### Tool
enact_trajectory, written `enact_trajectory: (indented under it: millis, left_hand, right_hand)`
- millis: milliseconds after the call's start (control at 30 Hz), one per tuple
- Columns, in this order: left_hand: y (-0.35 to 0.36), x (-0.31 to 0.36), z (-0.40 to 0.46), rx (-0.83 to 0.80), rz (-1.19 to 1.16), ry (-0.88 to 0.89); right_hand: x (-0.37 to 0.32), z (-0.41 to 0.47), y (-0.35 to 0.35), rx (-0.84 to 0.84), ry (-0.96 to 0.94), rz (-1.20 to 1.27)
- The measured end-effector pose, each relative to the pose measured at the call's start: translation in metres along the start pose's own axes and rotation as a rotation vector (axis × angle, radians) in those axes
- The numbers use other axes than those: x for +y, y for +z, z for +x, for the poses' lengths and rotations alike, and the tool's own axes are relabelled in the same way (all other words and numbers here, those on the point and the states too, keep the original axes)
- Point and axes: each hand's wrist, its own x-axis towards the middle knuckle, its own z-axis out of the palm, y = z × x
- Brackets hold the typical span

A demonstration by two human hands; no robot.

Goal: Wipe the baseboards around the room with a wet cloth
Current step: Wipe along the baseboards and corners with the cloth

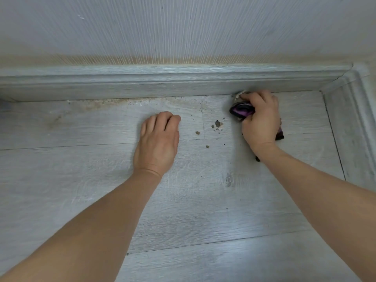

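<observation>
A grey wood-look baseboard (162, 84) runs along the foot of the wall and turns a corner at the right into a second baseboard (350, 123). My right hand (260, 121) grips a bunched dark cloth with purple stripes (242, 110) and holds its pale end against the bottom edge of the far baseboard, just left of the corner. My left hand (158, 143) rests palm down on the floor, fingers slightly bent, holding nothing.
Grey laminate floor (183, 200) fills the lower view. Sandy dust (114, 102) lines the joint between floor and baseboard at the left. Small crumbs of dirt (216, 125) lie between my hands. A striped light wall (183, 27) rises above.
</observation>
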Motion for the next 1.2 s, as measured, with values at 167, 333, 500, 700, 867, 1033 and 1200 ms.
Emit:
enact_trajectory:
  millis: [167,333,500,700,867,1033,1200]
  left_hand:
    - [-0.002,0.001,-0.001,-0.031,0.006,-0.027]
    - [-0.004,0.003,0.0,-0.042,-0.003,-0.034]
    - [-0.002,0.004,-0.001,-0.031,-0.008,-0.034]
    - [0.0,0.002,-0.001,-0.023,0.013,-0.016]
    - [-0.003,0.002,0.0,-0.049,0.021,-0.012]
    - [-0.004,0.002,-0.001,-0.028,0.013,-0.018]
    - [-0.003,0.003,0.0,-0.006,0.008,0.002]
  right_hand:
    - [-0.037,0.002,0.018,-0.187,-0.249,0.153]
    - [-0.005,0.009,-0.01,-0.189,-0.155,0.23]
    - [0.036,0.007,-0.021,-0.019,0.103,0.005]
    - [-0.026,0.002,0.017,-0.092,-0.165,0.085]
    - [-0.054,-0.001,0.023,-0.227,-0.219,0.23]
    - [-0.003,0.002,-0.02,-0.197,-0.111,0.145]
    - [0.05,-0.008,-0.037,-0.041,0.177,-0.096]
